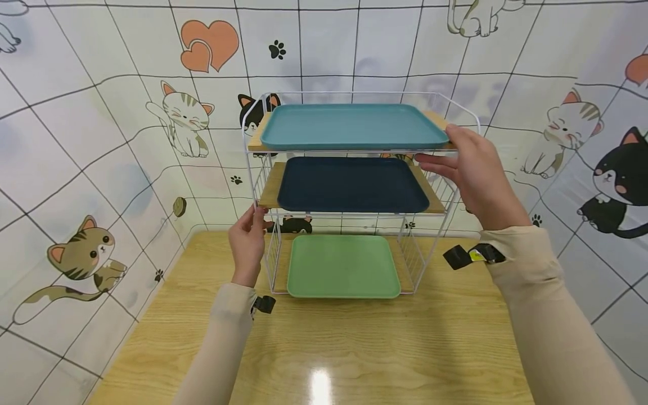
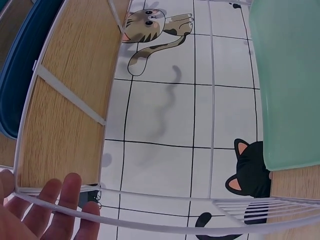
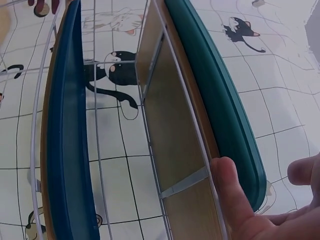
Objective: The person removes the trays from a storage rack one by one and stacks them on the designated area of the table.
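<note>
A three-tier wire rack [image 1: 436, 225] with wooden shelves stands on the table. A light-blue tray [image 1: 354, 126] lies on its top shelf, a navy tray [image 1: 352, 184] on the middle one and a green tray [image 1: 343, 266] on the bottom one. My left hand [image 1: 247, 242] grips the rack's left side at the middle shelf's front corner, fingers [image 2: 67, 200] curled round the white wire. At the top shelf's right front corner, my right hand [image 1: 478, 174] holds the rack, its upper digit by the blue tray's corner, other fingers below the shelf edge. One finger [image 3: 227, 175] touches that edge.
The wooden table [image 1: 329, 337] extends in front of the rack. Behind and on both sides hangs a white gridded wall covering [image 1: 324, 50] with cartoon cats. A dark strap [image 1: 476, 256] sits at the right sleeve cuff, another strap [image 1: 264, 304] at the left.
</note>
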`<state>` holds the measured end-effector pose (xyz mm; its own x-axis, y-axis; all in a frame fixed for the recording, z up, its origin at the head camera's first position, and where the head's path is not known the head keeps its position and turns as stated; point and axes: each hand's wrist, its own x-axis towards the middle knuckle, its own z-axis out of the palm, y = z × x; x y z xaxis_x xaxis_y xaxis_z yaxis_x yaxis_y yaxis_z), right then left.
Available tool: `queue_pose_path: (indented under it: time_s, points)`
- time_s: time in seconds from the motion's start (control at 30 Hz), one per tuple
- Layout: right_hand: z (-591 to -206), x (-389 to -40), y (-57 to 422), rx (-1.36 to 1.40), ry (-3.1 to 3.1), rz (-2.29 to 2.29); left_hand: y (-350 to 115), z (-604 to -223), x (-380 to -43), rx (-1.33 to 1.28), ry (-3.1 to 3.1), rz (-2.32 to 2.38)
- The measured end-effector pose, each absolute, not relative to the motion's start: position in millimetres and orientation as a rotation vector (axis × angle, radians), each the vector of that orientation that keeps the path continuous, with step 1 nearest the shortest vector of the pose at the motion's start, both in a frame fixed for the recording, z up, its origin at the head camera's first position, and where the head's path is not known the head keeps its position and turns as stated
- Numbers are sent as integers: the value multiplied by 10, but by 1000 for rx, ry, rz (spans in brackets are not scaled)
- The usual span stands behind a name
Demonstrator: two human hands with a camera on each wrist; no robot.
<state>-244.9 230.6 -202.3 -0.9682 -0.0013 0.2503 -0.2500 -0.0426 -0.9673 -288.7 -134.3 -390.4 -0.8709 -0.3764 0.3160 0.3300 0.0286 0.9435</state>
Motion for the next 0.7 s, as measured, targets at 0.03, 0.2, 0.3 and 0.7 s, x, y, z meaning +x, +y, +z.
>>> queue_pose_path:
  time_s: [0.03,0.2,0.3,0.7]
  points:
    - [-2018,-2460,2302,273,-2036,2148,-1351,-3895,-2882,47,-1828,-1897]
    - [-1991,-2513,2285,237,-2005,2189,-1388,-3850,-2883,35,-1821,-1927]
    - [-1973,-2537,2292,196,-1999,2216,-1390,-3848,-2900,30,-1804,-1931]
    - [-1888,-2603,2264,104,-1983,2297,-1379,-3846,-2884,55,-1813,-1919]
